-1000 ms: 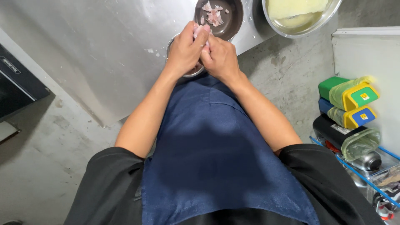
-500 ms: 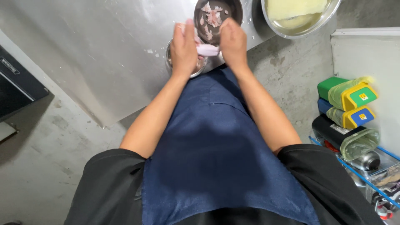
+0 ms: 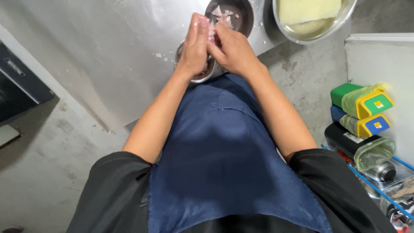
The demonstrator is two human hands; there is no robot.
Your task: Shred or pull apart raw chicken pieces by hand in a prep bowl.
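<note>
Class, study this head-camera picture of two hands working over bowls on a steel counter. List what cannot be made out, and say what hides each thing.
- What the left hand and right hand press between them: head view, the closed palms cover it.
- Small steel bowl contents: hidden under both hands.
- Dark bowl of pale pink bits: top edge cuts it off.
- Large steel bowl: top edge cuts it off.
- Things in the blue rack: cut off by the right edge.

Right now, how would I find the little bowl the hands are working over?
Look at the steel table. At its near edge, under both hands, sits the small bowl. It is the smallest of three, mostly hidden; the dark bowl holds pink bits, the big bowl something yellow.
</note>
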